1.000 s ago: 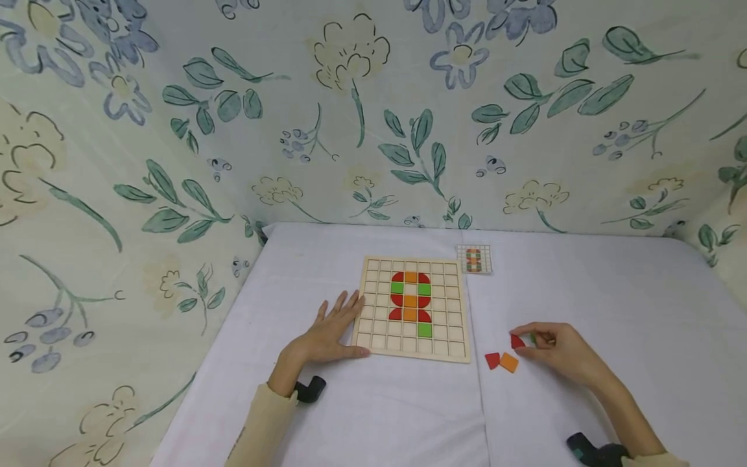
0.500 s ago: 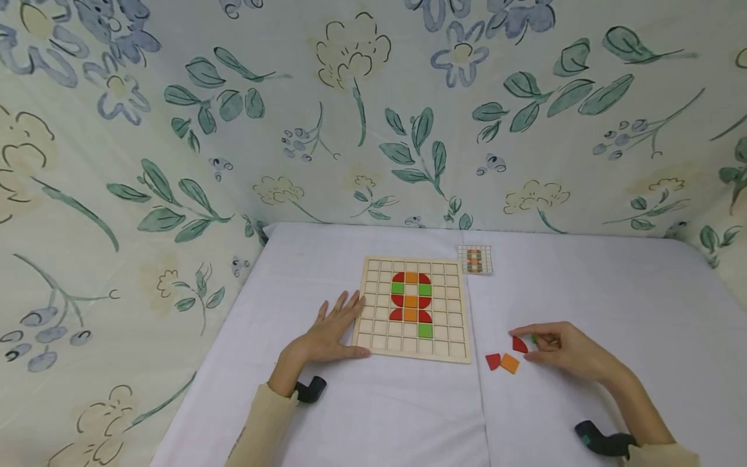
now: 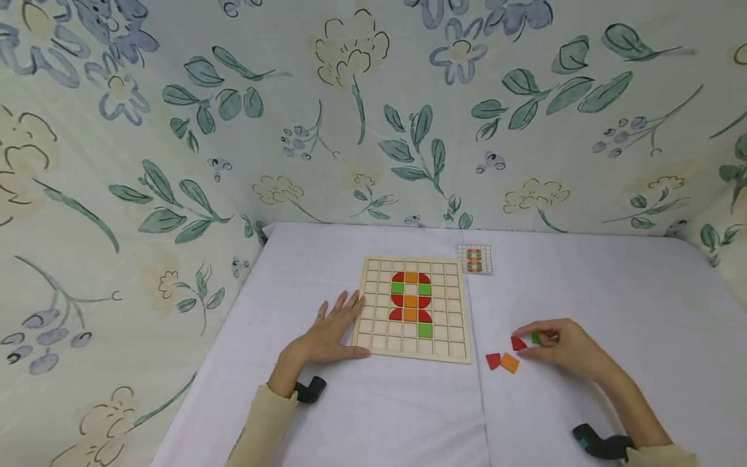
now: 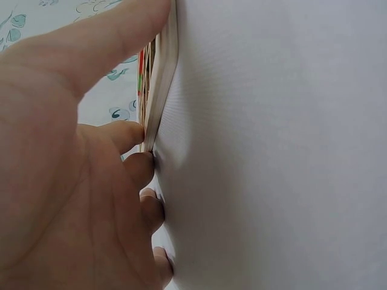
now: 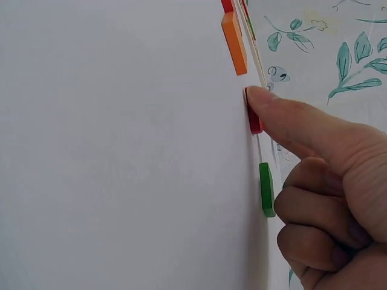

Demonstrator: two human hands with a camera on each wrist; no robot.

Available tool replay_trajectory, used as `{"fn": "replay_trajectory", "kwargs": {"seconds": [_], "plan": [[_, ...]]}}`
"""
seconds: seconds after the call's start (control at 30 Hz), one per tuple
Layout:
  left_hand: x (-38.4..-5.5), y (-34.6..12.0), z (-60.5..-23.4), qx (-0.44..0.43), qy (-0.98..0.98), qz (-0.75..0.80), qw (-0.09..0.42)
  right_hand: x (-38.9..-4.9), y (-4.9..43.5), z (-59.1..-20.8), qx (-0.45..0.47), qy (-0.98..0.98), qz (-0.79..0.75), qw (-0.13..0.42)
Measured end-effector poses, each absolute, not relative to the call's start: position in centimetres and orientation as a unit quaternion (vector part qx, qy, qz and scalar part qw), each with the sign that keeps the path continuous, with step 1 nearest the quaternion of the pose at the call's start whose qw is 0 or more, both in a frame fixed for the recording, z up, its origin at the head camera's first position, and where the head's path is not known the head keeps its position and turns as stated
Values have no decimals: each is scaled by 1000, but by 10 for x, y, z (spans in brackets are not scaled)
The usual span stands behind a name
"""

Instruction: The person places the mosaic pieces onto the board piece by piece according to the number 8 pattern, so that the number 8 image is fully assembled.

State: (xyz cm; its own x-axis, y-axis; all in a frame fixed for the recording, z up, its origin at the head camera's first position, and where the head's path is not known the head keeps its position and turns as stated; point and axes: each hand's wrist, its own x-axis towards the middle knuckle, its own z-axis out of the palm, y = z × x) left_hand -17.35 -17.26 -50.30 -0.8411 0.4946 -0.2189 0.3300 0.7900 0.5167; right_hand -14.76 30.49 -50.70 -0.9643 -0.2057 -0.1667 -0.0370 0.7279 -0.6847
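Note:
A wooden grid board (image 3: 379, 342) lies on the white table, with red, orange and green tiles set in its middle columns. My left hand (image 3: 329, 334) rests along the board's left edge, fingers spread and thumb at the near corner. To the board's right, my right hand (image 3: 566, 347) pinches a red quarter-round tile (image 3: 517, 344) between thumb and index finger, low at the table surface. The other fingers curl in beside a green tile (image 5: 266, 190). Just left of that hand lie an orange square tile (image 3: 510, 363) and another red tile (image 3: 493, 361).
A small pattern card (image 3: 475, 259) showing a similar coloured figure lies by the board's far right corner. Black wrist-worn devices (image 3: 601, 444) sit at both wrists. Floral cloth (image 3: 350, 162) hangs behind the table and at its sides.
The right thumb and index finger opened a little around the red tile, then closed on it again. That tile has turned and shifted slightly. My left hand stays where it was.

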Motion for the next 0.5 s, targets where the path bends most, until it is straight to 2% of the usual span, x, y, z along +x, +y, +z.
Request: {"fn": "replay_trajectory", "kwargs": {"seconds": [0.3,0.5], "plan": [[-173,-173,-502,218,931,235,174,-142,288,-506,-33,933,-351,73],[-173,-172,-501,216,930,237,179,-135,258,-500,33,928,-368,49]]}}
